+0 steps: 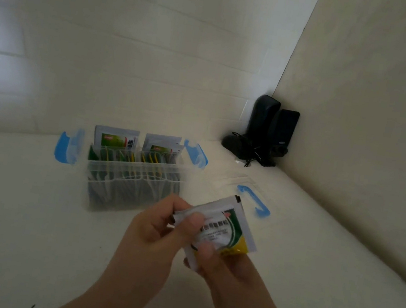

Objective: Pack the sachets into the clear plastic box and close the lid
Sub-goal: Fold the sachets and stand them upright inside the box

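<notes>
Both hands pinch one small stack of sachets (224, 231) above the near middle of the bench (13, 202). The left hand (157, 229) holds the stack's left end, thumb on top and fingers curled beneath; the right hand (221, 261) holds the lower edge, thumb pressed on the printed face. How many sachets make up the stack cannot be told, as the frame is blurred.

Just beyond the hands, toward the back of the bench, stands the clear plastic box (132, 182), open, with its blue latches (69, 145) flipped outward at both ends. It already holds rows of sachets standing on edge, and two at the back rise above the rim. The lid (244, 190), clear with a blue handle, lies flat on the bench to the box's right. Black speakers (270, 132) sit in the far right corner.

The box looks nearly full, so pushing the stack in could crumple sachets or leave them standing proud, and the tall ones may stop the lid from seating.
</notes>
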Demonstrator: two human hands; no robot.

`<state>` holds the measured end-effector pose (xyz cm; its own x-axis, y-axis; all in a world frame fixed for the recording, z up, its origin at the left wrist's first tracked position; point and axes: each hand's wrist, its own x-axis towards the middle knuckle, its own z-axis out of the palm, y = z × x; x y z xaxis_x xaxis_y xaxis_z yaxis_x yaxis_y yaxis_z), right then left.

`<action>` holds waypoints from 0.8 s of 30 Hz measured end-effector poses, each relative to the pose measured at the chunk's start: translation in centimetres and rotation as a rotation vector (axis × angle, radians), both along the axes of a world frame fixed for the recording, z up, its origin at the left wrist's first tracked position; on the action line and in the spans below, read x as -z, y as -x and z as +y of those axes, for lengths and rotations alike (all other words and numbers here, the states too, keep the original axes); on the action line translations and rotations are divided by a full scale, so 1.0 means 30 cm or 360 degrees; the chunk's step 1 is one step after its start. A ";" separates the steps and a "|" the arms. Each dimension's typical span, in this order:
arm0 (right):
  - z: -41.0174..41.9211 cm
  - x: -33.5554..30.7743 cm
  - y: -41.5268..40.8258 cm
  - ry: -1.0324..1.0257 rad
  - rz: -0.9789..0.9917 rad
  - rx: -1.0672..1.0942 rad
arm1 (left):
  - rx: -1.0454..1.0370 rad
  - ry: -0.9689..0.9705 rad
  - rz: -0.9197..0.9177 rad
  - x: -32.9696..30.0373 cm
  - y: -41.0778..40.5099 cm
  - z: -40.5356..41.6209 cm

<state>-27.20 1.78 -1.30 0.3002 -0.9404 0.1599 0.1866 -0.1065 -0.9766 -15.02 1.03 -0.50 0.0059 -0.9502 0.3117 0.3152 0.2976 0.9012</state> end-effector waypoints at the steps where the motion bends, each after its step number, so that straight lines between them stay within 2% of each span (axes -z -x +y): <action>1: 0.007 -0.002 -0.013 -0.0009 -0.0110 0.0145 | 0.0010 -0.0009 0.0046 -0.002 0.015 0.006; 4: 0.005 -0.009 -0.011 0.0122 -0.0153 0.0613 | -0.0108 0.0027 -0.0122 -0.021 0.041 0.005; 6: -0.013 -0.060 -0.006 0.0203 -0.0128 0.0668 | -0.0204 0.0131 -0.0425 -0.058 0.026 -0.018; 8: -0.050 -0.133 -0.005 0.0316 -0.0029 0.0568 | -0.0273 0.0313 -0.0885 -0.109 -0.021 -0.066; 10: -0.125 -0.189 0.004 0.0410 0.0176 0.0531 | -0.0263 0.0452 -0.1216 -0.172 -0.086 -0.142; 12: -0.228 -0.235 0.008 0.0466 0.0427 0.0617 | -0.0261 0.0451 -0.1448 -0.223 -0.150 -0.233; 14: -0.338 -0.271 -0.009 0.0437 0.0690 0.0674 | -0.0328 0.0425 -0.1792 -0.236 -0.205 -0.331; 16: -0.432 -0.288 -0.040 0.0328 0.0959 0.0654 | -0.0222 0.0374 -0.2153 -0.222 -0.244 -0.408; 17: -0.468 -0.291 -0.058 0.0296 0.1088 0.0636 | -0.0095 0.0350 -0.2250 -0.211 -0.254 -0.433; 20: -0.528 -0.299 -0.109 0.0243 0.1306 0.0607 | 0.0248 0.0253 -0.2265 -0.186 -0.262 -0.458; 22: -0.538 -0.310 -0.140 0.0239 0.1440 0.0546 | 0.0337 0.0266 -0.2360 -0.173 -0.264 -0.460; 24: -0.540 -0.322 -0.166 0.0235 0.1597 0.0445 | 0.0383 0.0312 -0.2573 -0.168 -0.266 -0.461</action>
